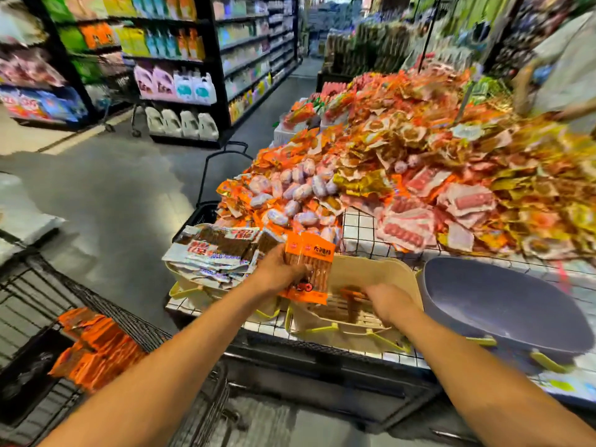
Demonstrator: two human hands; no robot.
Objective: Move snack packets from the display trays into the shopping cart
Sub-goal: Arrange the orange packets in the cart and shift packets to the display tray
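My left hand (278,271) grips a few orange snack packets (311,269) upright above the near edge of a cream display tray (371,269). Inside that tray my right hand (388,301) reaches down, its fingers curled on another orange packet (351,296) lying among more of them. The black wire shopping cart (106,312) stands at lower left and holds a heap of orange packets (96,346). A second cream tray (190,287) to the left carries brown and white snack packets (219,250).
A big mound of loose snacks (419,150) covers the display table behind the trays. A grey oval basin (503,304) sits to the right. A black basket (206,214) stands by the table's left corner. Shelves (180,75) line the aisle; another person's arm (574,108) is at right.
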